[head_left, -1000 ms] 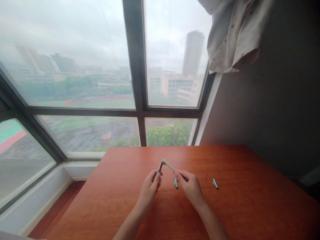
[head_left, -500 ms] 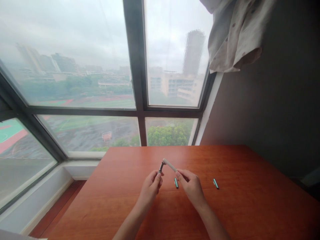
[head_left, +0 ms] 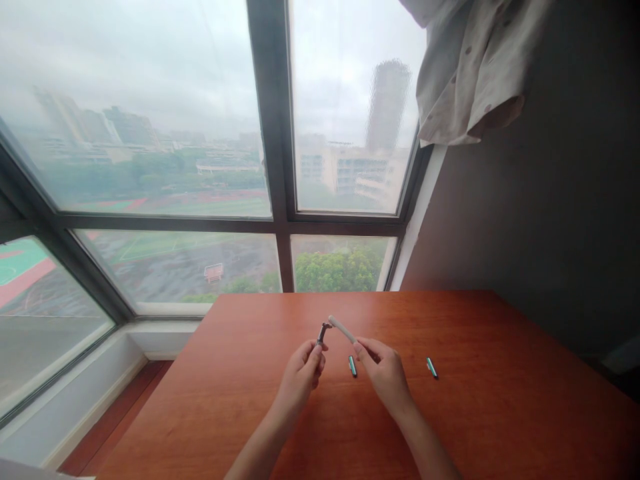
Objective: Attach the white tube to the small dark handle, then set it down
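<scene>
My left hand (head_left: 305,367) is closed around a slim dark metallic tool (head_left: 322,331) with a small bent tip. The lower part of that tool is hidden by my fingers. In my right hand (head_left: 381,372), thumb and fingers pinch the lower end of a pale, rounded stick (head_left: 343,329), its kind unclear. The stick slants up to the left, and its upper end sits close beside the tool's tip with a narrow gap. On the table between my hands lies a short teal-and-black piece with a clip (head_left: 353,366), like a pen cap.
A second teal-and-black piece (head_left: 432,368) rests farther right on the reddish-brown wooden table (head_left: 240,393). Beyond the table's far edge stand large windows with dark frames (head_left: 285,223). A light buttoned shirt (head_left: 470,80) hangs at upper right, before a dark wall (head_left: 540,220).
The pale stick has shifted slightly right with my right hand, opening a small gap from the metallic tool's tip. My left hand has stayed nearly still.
</scene>
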The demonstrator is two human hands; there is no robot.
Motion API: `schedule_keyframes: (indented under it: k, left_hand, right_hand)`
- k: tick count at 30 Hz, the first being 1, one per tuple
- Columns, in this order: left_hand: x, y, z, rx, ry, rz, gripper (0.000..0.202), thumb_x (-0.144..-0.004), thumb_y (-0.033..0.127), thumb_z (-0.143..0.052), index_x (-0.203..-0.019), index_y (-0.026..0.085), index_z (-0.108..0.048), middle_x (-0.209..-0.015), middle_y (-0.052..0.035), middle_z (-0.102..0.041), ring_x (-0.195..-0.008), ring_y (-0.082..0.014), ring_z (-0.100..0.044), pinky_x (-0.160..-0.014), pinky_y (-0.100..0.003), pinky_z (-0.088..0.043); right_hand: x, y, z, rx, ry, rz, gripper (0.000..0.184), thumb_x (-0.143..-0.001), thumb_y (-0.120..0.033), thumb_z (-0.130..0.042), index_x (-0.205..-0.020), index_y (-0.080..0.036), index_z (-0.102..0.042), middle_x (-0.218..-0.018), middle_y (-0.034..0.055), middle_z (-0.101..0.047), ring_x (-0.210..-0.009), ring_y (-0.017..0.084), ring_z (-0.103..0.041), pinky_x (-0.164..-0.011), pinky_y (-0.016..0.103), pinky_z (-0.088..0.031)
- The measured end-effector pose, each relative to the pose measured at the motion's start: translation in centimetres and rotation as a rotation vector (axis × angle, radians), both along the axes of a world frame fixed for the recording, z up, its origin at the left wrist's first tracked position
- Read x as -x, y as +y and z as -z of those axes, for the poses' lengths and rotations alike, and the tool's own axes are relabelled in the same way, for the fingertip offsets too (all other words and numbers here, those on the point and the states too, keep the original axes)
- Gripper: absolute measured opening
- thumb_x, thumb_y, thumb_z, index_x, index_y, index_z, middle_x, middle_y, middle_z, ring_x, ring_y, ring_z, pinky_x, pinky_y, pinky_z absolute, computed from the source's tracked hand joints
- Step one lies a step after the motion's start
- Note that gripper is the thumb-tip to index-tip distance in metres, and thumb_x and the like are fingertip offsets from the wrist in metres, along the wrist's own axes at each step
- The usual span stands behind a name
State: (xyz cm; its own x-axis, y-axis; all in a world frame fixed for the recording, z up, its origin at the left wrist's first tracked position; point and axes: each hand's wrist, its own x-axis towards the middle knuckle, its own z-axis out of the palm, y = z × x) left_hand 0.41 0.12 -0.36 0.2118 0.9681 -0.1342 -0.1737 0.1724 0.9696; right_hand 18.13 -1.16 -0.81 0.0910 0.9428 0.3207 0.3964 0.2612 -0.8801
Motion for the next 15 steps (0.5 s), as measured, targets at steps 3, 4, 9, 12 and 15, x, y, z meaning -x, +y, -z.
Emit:
schedule_keyframes:
  k: [3, 4, 9, 12, 15]
  left_hand:
    - [0.05, 0.05, -0.12, 0.032, -0.030, 0.009, 0.040, -0.070, 0.054, -0.061, -0.081, 0.017, -0.052, -0.053, 0.0093, -0.041, -0.035, -0.0016, -0.022, -0.036, -0.016, -0.012]
    - [0.07, 0.06, -0.14, 0.041, -0.038, 0.009, 0.040, -0.069, 0.055, -0.061, -0.081, 0.017, -0.052, -0.053, 0.0094, -0.041, -0.035, -0.0014, -0.022, -0.036, -0.016, -0.011]
    - [0.13, -0.05, -0.18, 0.061, -0.066, -0.012, 0.038, -0.071, 0.052, -0.061, -0.083, 0.017, -0.052, -0.055, 0.0085, -0.043, -0.037, -0.0015, -0.025, -0.037, -0.016, -0.012]
    - [0.11, -0.22, -0.25, 0.060, -0.068, -0.009, 0.037, -0.072, 0.050, -0.061, -0.084, 0.017, -0.052, -0.056, 0.0085, -0.043, -0.037, -0.0015, -0.025, -0.038, -0.016, -0.012]
    - [0.09, -0.30, -0.38, 0.063, -0.059, -0.008, 0.036, -0.072, 0.050, -0.061, -0.084, 0.017, -0.052, -0.055, 0.0085, -0.043, -0.037, -0.0017, -0.025, -0.038, -0.017, -0.011]
  right_hand:
    - [-0.09, 0.02, 0.19, -0.001, 0.001, 0.003, 0.034, -0.087, -0.039, -0.052, -0.093, -0.014, -0.074, -0.080, 0.0077, -0.070, -0.068, 0.019, -0.062, -0.060, 0.024, -0.047]
    - [-0.10, 0.02, 0.22, -0.002, -0.001, 0.001, 0.034, -0.088, -0.039, -0.052, -0.093, -0.014, -0.074, -0.080, 0.0077, -0.070, -0.068, 0.019, -0.062, -0.060, 0.024, -0.047]
    - [-0.06, -0.02, 0.14, -0.009, -0.017, -0.010, 0.033, -0.087, -0.038, -0.052, -0.092, -0.014, -0.074, -0.078, 0.0073, -0.070, -0.067, 0.018, -0.062, -0.059, 0.023, -0.046]
    - [-0.03, -0.04, -0.05, -0.022, -0.038, -0.018, 0.032, -0.088, -0.037, -0.052, -0.090, -0.014, -0.074, -0.076, 0.0067, -0.069, -0.067, 0.018, -0.061, -0.059, 0.023, -0.045]
    - [-0.04, -0.07, -0.17, -0.033, -0.064, -0.015, 0.031, -0.089, -0.036, -0.051, -0.089, -0.015, -0.074, -0.074, 0.0055, -0.069, -0.065, 0.017, -0.060, -0.058, 0.022, -0.044]
